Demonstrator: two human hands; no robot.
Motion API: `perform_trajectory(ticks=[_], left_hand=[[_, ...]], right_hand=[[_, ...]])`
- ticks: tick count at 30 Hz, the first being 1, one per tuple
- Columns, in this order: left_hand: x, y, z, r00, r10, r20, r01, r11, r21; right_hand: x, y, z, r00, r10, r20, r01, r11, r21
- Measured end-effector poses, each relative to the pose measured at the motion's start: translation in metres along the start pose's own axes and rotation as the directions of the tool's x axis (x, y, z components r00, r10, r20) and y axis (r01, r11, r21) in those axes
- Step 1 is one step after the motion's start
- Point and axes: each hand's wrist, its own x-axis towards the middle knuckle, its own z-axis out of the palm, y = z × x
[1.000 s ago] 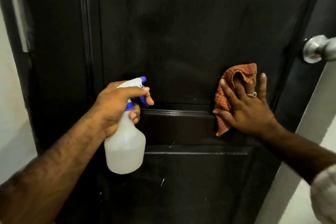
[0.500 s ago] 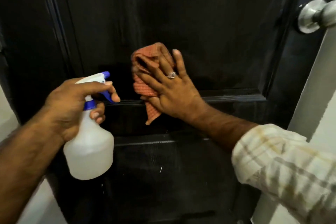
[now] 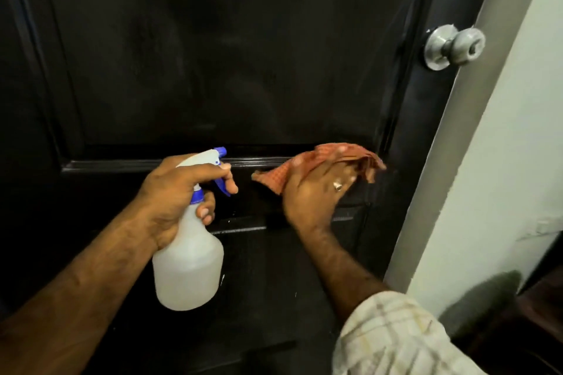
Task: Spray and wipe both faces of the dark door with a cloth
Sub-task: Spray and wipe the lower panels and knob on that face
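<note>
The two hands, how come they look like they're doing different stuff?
The left hand has its fingers curled round the spray bottle; the right hand presses the orange cloth on the door. The left hand is off the door; the right hand is against it. The right hand wears a ring; the left shows none. Both are bare.

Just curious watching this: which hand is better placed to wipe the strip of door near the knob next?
The right hand, probably. It presses the orange cloth on the door, on the knob side. The left hand grips the spray bottle.
</note>
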Motion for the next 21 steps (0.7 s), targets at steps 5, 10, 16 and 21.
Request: perform_trajectory(ticks=[5, 10, 16, 21], left_hand=[[0.003, 0.003, 0.027, 0.986, -0.083, 0.142, 0.073, 0.995, 0.072], [0.024, 0.001, 0.055, 0.977, -0.117, 0.179, 0.112, 0.993, 0.04], [0.043, 0.01, 0.057, 0.973, -0.016, 0.228, 0.021, 1.0, -0.018], [0.051, 0.021, 0.052, 0.971, 0.017, 0.24, -0.005, 0.999, -0.053]], right_hand=[[0.025, 0.114, -0.032, 0.966, -0.256, -0.026, 0.252, 0.962, -0.103], [0.064, 0.153, -0.046, 0.99, -0.133, -0.041, 0.138, 0.978, 0.155], [0.051, 0.055, 0.006, 0.965, -0.138, -0.221, 0.173, 0.974, 0.148], [-0.006, 0.078, 0.011, 0.5, -0.866, 0.013, 0.866, 0.5, 0.01]])
